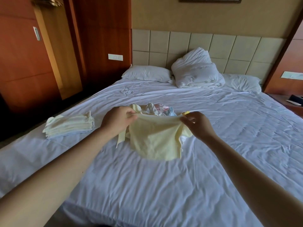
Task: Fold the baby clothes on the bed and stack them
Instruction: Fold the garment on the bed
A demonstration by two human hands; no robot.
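1 bed (180,185), white sheet, creased all over, fills most of frame. 1 headboard (205,46) at upper centre, beige padded square panels. 2 flat white pillows, one (147,73) upper centre-left, one (242,82) upper right, with 1 crumpled white bundle (195,69) propped between them. 1 pale yellow baby garment (155,141) at centre frame: soft thin fabric, top edge stretched flat between both hands, body hanging down toward the sheet, a narrow strip dangling at its left side. 1 stack of folded clothes (70,126) at centre-left, pale yellow and white layers, edges roughly squared. 1 loose pile of unfolded clothes (155,108) just behind the garment, mixed pastels, crumpled. Left hand (118,118): fingers curled, gripping the garment's top-left corner. Right hand (196,123): thumb and fingertips pinching the top-right corner, other fingers loosely bent.
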